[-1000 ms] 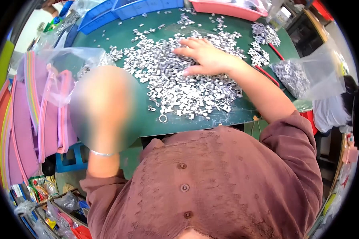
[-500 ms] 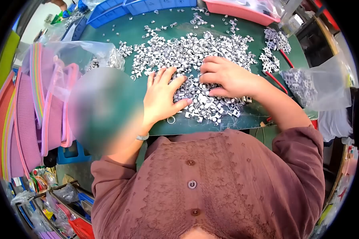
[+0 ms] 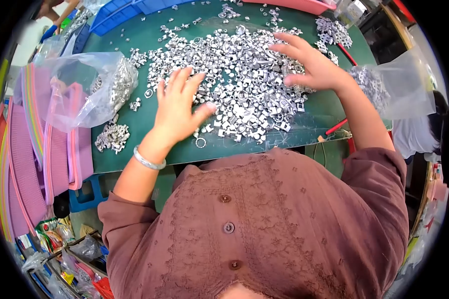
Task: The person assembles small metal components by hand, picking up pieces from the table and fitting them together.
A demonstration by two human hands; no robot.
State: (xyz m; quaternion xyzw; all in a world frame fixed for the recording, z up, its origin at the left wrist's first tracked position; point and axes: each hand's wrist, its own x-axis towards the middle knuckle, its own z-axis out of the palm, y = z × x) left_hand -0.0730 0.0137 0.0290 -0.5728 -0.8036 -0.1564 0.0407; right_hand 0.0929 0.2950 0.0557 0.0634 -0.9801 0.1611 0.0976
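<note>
A wide heap of small silvery metal parts (image 3: 239, 74) is spread over the green table (image 3: 224, 155). At the heap's left edge, my left hand (image 3: 178, 107) has its fingers spread and holds nothing; its wrist wears a pale bangle (image 3: 148, 158). My right hand (image 3: 312, 65) is over the right side of the heap, fingers apart, with nothing visible between them. A small ring-shaped piece (image 3: 200, 143) lies near the front edge, below my left hand.
Clear plastic bags of parts lie left (image 3: 117, 82) and right (image 3: 371, 87). Blue bins (image 3: 115, 17) and a pink bin (image 3: 294, 4) line the back. Purple striped straps (image 3: 35, 134) hang at left. Another person's arm (image 3: 67, 10) shows at top left.
My left hand has drawn back left, off the parts. My right hand has moved right and up, its fingers opening wider. The view has shifted, and a small pile shows at left.
</note>
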